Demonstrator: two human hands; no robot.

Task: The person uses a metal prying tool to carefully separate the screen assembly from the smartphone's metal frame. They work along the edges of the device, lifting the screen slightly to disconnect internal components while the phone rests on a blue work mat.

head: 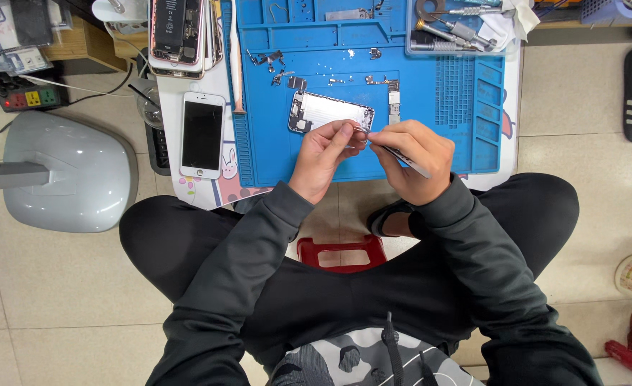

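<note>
matt blue rubbery mat; bare shiny metal phone housing; glossy glass phone screen; metal tweezers.

One head-worn camera looks straight down from above, fairly near, onto the left hand and right hand, the blue mat just beyond them.

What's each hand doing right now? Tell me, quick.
Left hand: fingers pinched shut on a tiny part, too small to identify.
Right hand: closed on metal tweezers, tips meeting the left fingertips.
</note>
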